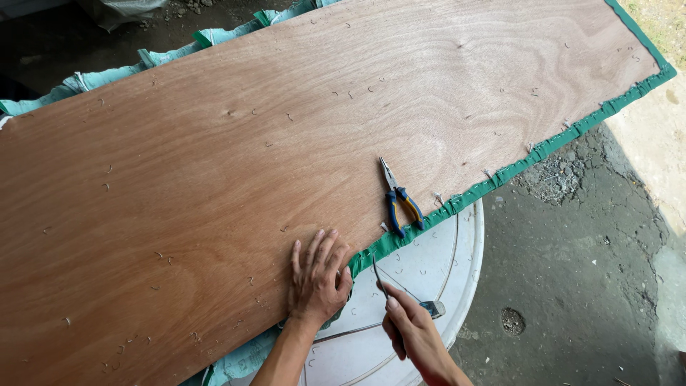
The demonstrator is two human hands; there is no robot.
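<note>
Plywood board (286,143) — left hand (318,279) flat, right hand (414,332) holding tool (380,275).

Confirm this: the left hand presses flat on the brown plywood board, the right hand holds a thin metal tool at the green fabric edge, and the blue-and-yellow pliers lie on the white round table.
Not quite. In the head view the blue-and-yellow pliers lie on the brown plywood board, near its green fabric edge, not on the white round table. The rest holds: the left hand presses flat on the board and the right hand holds a thin metal tool at the edge.
</note>
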